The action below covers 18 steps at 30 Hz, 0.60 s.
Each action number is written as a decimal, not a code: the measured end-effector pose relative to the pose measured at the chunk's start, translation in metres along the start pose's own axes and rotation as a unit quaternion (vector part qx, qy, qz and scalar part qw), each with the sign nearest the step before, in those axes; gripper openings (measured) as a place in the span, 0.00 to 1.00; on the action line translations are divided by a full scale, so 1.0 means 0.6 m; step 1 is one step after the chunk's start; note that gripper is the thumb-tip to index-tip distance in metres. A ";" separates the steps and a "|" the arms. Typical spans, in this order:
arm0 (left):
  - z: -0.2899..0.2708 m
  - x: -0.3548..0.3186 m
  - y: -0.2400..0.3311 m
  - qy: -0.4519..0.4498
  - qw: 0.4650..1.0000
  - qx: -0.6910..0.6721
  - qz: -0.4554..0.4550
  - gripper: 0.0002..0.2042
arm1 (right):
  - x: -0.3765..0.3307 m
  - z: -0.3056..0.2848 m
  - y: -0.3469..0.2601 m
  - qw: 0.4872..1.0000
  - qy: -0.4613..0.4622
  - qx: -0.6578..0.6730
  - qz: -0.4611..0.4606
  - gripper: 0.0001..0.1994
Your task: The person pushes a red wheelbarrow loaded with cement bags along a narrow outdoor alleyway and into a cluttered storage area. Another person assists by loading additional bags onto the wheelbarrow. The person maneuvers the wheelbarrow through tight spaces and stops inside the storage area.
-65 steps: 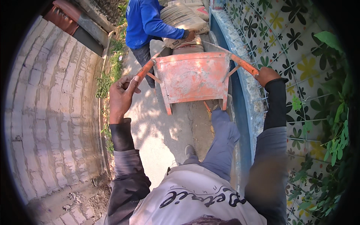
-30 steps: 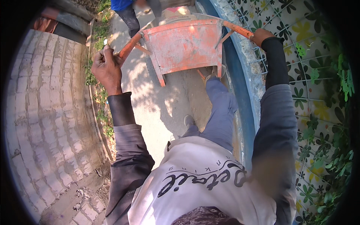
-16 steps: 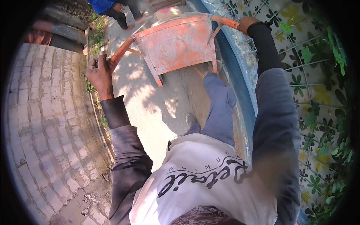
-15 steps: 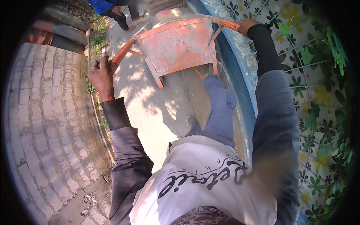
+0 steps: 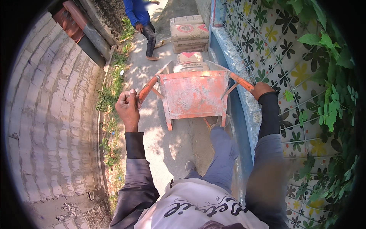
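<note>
My right hand [image 5: 264, 91] is wrapped round the end of the right orange handle of a wheelbarrow [image 5: 194, 95]. My left hand [image 5: 129, 108] is closed at the end of the left handle, its fingers curled and the thumb pointing up. The barrow's flat panel facing me is orange with worn, pale patches, and its two legs are off the ground or just over it; I cannot tell which. Past the panel, a paper sack [image 5: 189, 62] with a red mark lies in the tray.
Farther up the concrete path [image 5: 156, 137] stands a stack of sacks [image 5: 189, 33]. A person in blue [image 5: 138, 15] walks at the far left. A block wall [image 5: 53, 114] and weeds [image 5: 114, 87] line the left side; a flower-patterned tiled wall [image 5: 293, 72] with leafy plants [image 5: 329, 103] lines the right.
The view has tilted up, so the barrow and my hands sit lower in it. The stack of sacks has come into sight. Both hands stay at the handles.
</note>
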State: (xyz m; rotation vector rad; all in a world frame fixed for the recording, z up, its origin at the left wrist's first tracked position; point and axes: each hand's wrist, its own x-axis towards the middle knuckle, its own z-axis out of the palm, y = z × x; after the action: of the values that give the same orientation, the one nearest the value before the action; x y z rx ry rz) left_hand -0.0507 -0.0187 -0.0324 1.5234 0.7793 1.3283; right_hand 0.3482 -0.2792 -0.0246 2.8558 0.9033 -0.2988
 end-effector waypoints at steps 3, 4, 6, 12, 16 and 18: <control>-0.005 0.002 -0.008 -0.003 1.000 -0.010 0.010 0.07 | -0.003 0.000 -0.001 1.000 0.016 0.008 0.007 0.20; -0.005 0.001 -0.009 -0.007 1.000 -0.019 0.010 0.07 | -0.003 0.005 0.000 1.000 0.025 0.010 0.013 0.22; -0.004 0.000 -0.010 -0.002 1.000 -0.024 0.012 0.07 | 0.003 0.011 0.004 0.999 0.035 0.011 0.004 0.22; -0.002 -0.001 -0.008 0.007 1.000 -0.014 0.009 0.09 | -0.006 -0.002 -0.002 1.000 0.010 0.008 0.006 0.18; -0.003 0.001 -0.016 0.006 1.000 -0.015 0.015 0.08 | -0.006 -0.002 -0.001 1.000 0.002 0.003 0.008 0.18; -0.009 0.001 -0.019 0.008 1.000 -0.019 0.022 0.08 | -0.003 -0.001 -0.005 1.000 -0.006 0.003 0.005 0.18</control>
State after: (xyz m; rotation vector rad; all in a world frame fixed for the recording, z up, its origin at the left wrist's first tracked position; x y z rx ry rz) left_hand -0.0548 -0.0127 -0.0431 1.5097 0.7307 1.3820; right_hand 0.3449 -0.2778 -0.0236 2.8603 0.8875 -0.3180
